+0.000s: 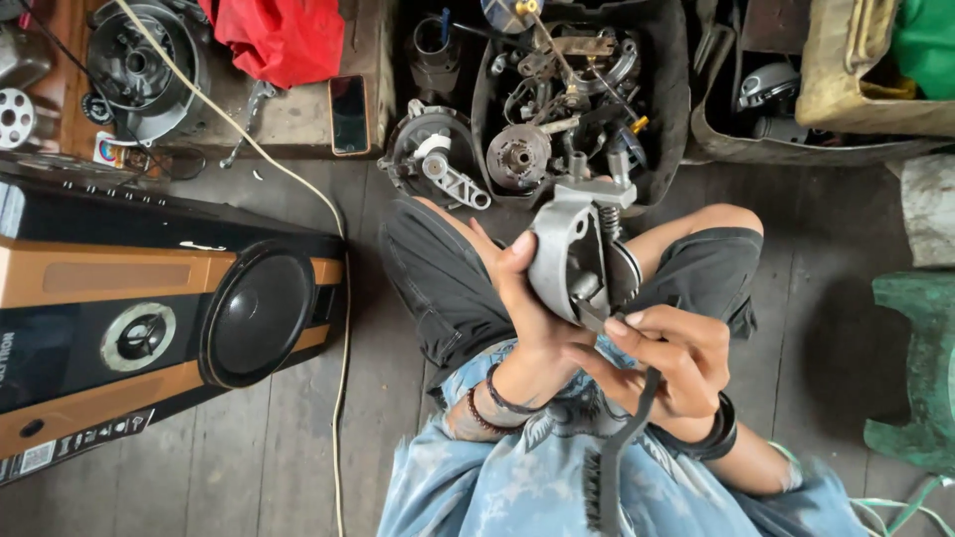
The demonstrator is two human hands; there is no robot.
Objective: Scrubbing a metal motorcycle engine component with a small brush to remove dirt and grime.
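Observation:
My left hand grips a grey curved metal brake-shoe part with a spring at its top, held upright over my lap. My right hand is closed around the handle of a black wire brush, whose bristled end points down toward my blue shirt. The fingertips of my right hand touch the lower edge of the metal part. I sit cross-legged in dark shorts on a grey plank floor.
A black tray full of engine parts lies ahead of my knees, with a round housing beside it. A large brown-and-black speaker lies at left, a cream cable runs past it. A green plastic stool stands at right.

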